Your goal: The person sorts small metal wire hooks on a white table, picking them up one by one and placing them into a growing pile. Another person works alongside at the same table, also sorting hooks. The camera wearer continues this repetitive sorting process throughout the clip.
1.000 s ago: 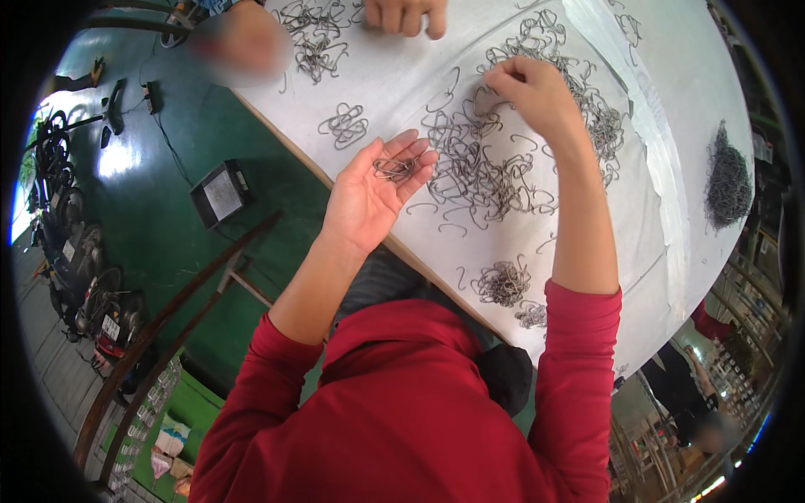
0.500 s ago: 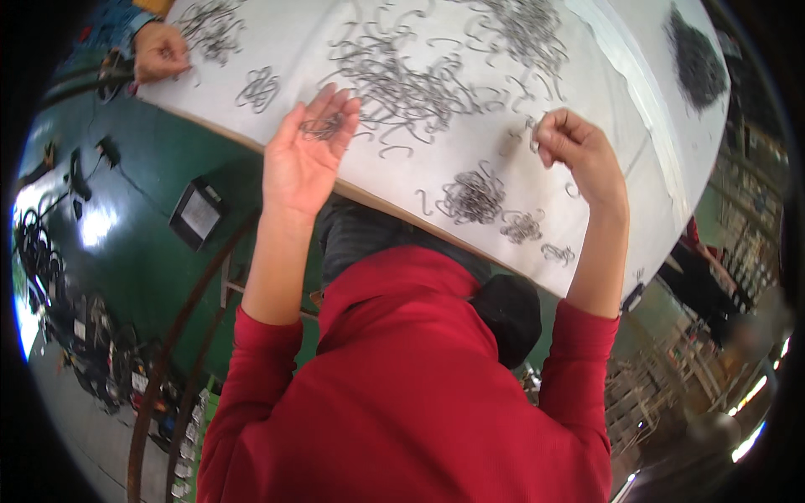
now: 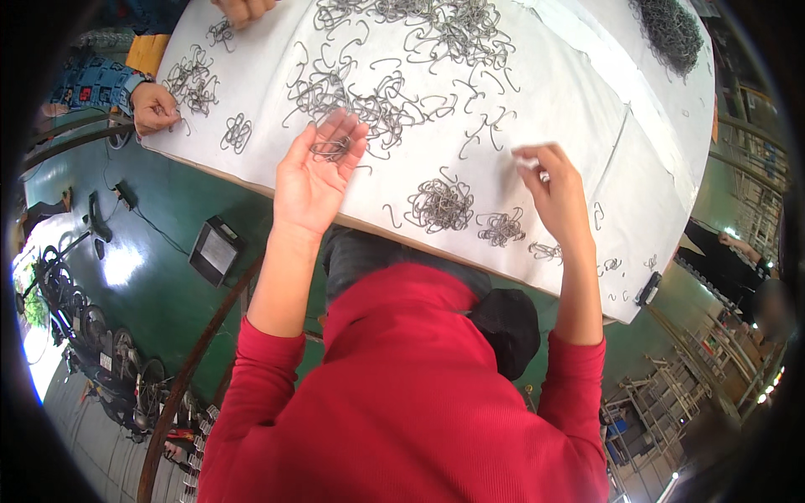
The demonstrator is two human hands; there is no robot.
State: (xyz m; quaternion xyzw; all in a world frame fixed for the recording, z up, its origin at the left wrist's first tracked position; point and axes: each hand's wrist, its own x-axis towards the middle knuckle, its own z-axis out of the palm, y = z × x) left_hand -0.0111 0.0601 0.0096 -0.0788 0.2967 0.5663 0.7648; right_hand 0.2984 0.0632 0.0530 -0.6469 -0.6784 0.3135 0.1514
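My left hand (image 3: 314,184) is palm up over the table's near edge, slightly cupped. A small bunch of dark wire S-hooks (image 3: 331,149) rests in it, across the fingers. Above the table to the right, my right hand (image 3: 553,189) has its fingers bent and a little apart, slightly blurred. No hook shows between them. A few loose S-hooks (image 3: 486,132) lie just left of its fingertips. Below that hand is a dense round pile of S-hooks (image 3: 441,205), with a smaller pile (image 3: 501,228) and a little cluster (image 3: 545,251) beside it.
On the white-covered table (image 3: 277,75), a large loose heap of hooks (image 3: 369,105) spreads beyond my left hand. A dark heap (image 3: 668,35) sits at the far right. Another person's hand (image 3: 155,109) works at the left; a further hand (image 3: 243,10) shows at the top.
My right hand has come left and lower, and its fingers have loosened from a pinch. My left hand stays palm up with its hooks. The view has shifted, bringing another hand in at the top.
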